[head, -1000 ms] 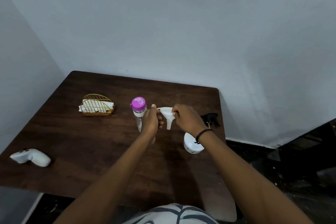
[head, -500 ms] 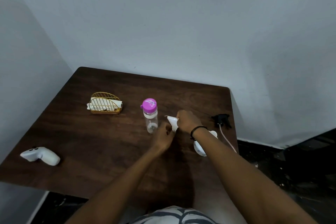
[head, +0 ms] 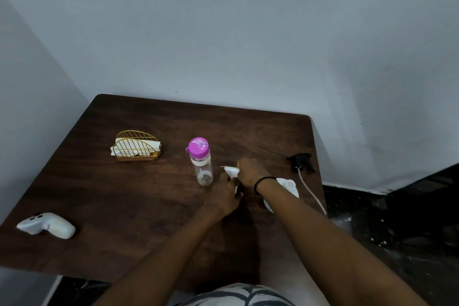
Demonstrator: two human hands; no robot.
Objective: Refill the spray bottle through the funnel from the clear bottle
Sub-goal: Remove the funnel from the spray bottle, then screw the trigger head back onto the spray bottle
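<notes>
A clear bottle (head: 201,160) with a pink cap stands upright at the table's middle. Just right of it, my right hand (head: 249,171) and my left hand (head: 223,194) both hold a small white funnel (head: 231,170); the right grips its wide rim, the left its spout lower down. The white spray bottle (head: 285,187) stands behind my right wrist, mostly hidden, with its neck showing. Its black trigger head (head: 300,160) with a pale tube lies on the table at the far right.
A gold wire holder with napkins (head: 136,148) sits at the back left. A white game controller (head: 47,226) lies near the front left edge. The dark wooden table (head: 124,206) meets grey walls behind and on the left.
Both hands have come down with the funnel, from above the table beside the clear bottle to low near the tabletop. The camera has shifted, so everything sits further right in view.
</notes>
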